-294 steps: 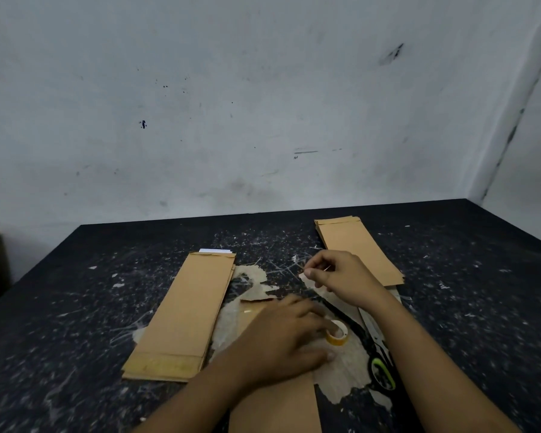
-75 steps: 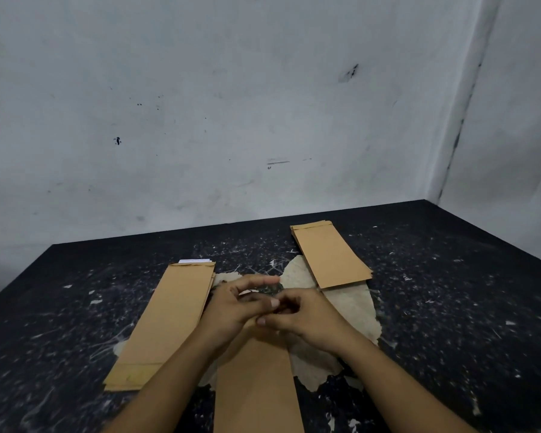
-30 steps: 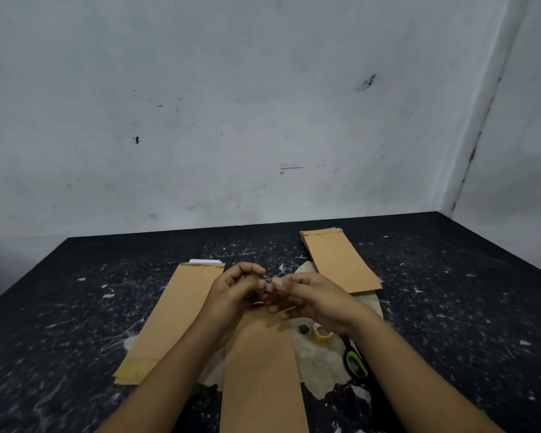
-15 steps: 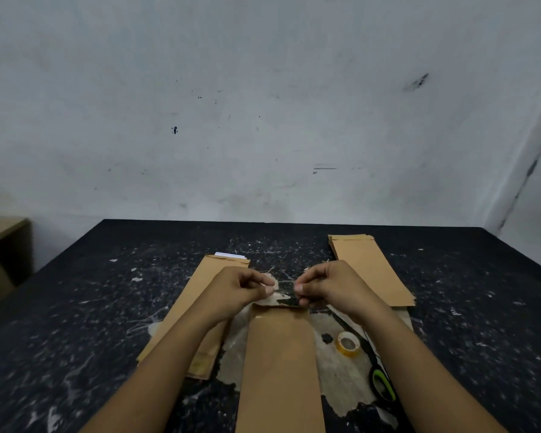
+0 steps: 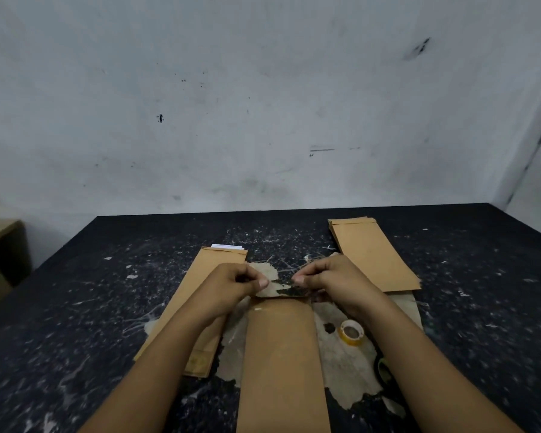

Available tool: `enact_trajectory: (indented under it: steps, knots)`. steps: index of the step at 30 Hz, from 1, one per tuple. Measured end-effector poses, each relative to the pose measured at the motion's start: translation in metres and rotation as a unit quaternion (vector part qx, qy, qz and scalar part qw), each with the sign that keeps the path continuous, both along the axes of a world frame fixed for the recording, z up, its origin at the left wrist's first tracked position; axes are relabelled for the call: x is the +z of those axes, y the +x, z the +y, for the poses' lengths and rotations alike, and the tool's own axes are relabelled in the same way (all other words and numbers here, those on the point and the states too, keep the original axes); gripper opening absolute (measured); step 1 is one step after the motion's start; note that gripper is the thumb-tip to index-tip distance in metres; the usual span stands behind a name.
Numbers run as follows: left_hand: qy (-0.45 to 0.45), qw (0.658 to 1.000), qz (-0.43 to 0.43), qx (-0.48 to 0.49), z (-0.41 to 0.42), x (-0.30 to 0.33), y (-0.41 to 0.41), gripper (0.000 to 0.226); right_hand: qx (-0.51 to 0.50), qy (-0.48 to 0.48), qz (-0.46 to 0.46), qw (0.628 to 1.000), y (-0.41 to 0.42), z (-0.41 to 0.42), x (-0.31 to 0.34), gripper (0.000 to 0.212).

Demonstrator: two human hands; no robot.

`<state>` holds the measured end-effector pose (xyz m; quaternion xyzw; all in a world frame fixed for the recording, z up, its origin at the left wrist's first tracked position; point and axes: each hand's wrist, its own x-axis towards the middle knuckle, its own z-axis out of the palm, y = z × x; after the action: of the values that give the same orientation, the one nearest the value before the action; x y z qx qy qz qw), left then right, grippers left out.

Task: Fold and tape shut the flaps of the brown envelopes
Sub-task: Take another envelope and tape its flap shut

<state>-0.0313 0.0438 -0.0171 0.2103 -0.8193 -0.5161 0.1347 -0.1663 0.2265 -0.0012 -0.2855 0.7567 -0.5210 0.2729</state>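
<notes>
A long brown envelope [image 5: 281,364] lies lengthwise in front of me on the black table [image 5: 75,323]. My left hand [image 5: 231,285] and my right hand [image 5: 328,278] hover over its far end, each pinching one end of a clear strip of tape [image 5: 278,290] stretched between them just above the envelope's top edge. A stack of brown envelopes [image 5: 197,295] with white paper showing at its far end lies to the left, partly under my left forearm. Another stack of brown envelopes [image 5: 372,254] lies at the far right.
A small roll of yellowish tape [image 5: 351,332] sits right of the middle envelope. Scissors with a green handle [image 5: 384,370] lie partly under my right forearm. A worn pale patch marks the tabletop under the envelopes. A wooden box [image 5: 0,245] stands off the table's left side.
My hands have pulled apart with the tape strip stretched between them and lowered it toward the envelope's far end. Earlier the fingers were bunched together over the envelope.
</notes>
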Motion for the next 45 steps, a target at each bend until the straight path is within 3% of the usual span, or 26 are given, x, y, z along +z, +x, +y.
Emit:
enact_trajectory:
  steps: [5,10,18,24,34,39,45]
  knots:
    - [0.082,0.996,-0.014,0.011,-0.004,0.0,-0.002,0.009,-0.011,0.007,-0.064,0.998,-0.004,-0.002,-0.001,0.011]
    - [0.063,0.994,-0.058,0.061,0.0,-0.001,-0.009,0.023,-0.037,0.049,-0.082,0.995,-0.004,-0.007,-0.007,0.008]
    - [-0.034,0.99,-0.107,0.083,0.005,-0.007,-0.012,0.023,-0.045,0.121,-0.056,0.99,-0.005,-0.012,-0.013,0.013]
    - [-0.089,0.986,-0.114,0.087,0.011,-0.004,-0.009,0.026,-0.036,0.158,0.013,0.987,-0.006,-0.017,-0.017,0.014]
    - [-0.265,0.952,-0.119,0.093,0.035,-0.013,-0.013,0.015,-0.019,0.225,0.14,0.964,0.003,-0.019,-0.011,0.024]
    - [-0.38,0.906,-0.157,0.102,0.039,-0.012,-0.009,0.012,-0.008,0.209,0.165,0.964,-0.002,-0.005,-0.01,0.028]
    - [-0.387,0.905,-0.15,0.09,0.029,-0.009,-0.003,0.014,0.026,0.185,0.176,0.967,-0.005,-0.004,-0.014,0.012]
